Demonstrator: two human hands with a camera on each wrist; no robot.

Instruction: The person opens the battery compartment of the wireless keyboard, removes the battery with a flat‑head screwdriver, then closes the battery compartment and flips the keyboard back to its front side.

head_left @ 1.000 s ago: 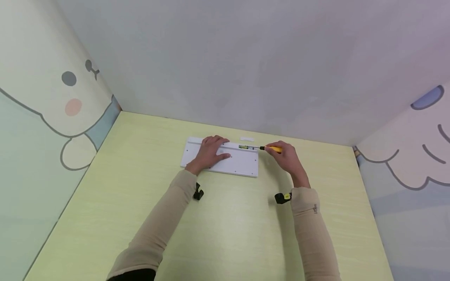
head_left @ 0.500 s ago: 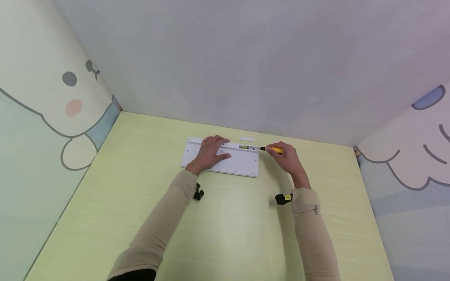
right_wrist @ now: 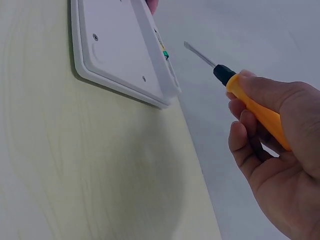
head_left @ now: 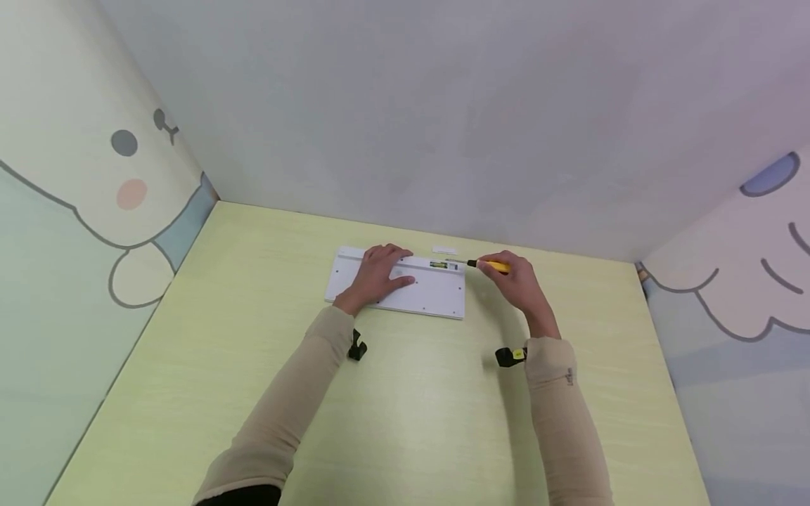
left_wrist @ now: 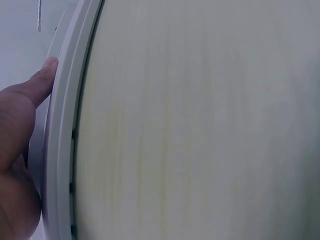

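A white keyboard lies upside down near the back wall, its raised battery ridge along the far side. A green battery shows in the open slot at the ridge's right end. My left hand holds the keyboard's left half, fingertips over the far edge and thumb stretched across the underside. My right hand grips a flat-bladed screwdriver by its yellow handle. In the right wrist view its tip points at the ridge, apart from it. Curled fingers lie below the handle.
A small white strip, like a battery cover, lies behind the keyboard. The pale yellow table meets the grey back wall. Patterned side walls stand left and right. A black wrist camera juts from the right sleeve.
The screwdriver's tip has come out of the battery slot's right end and now sits higher, toward the far edge. My right hand rose slightly. The left hand and keyboard stay put.
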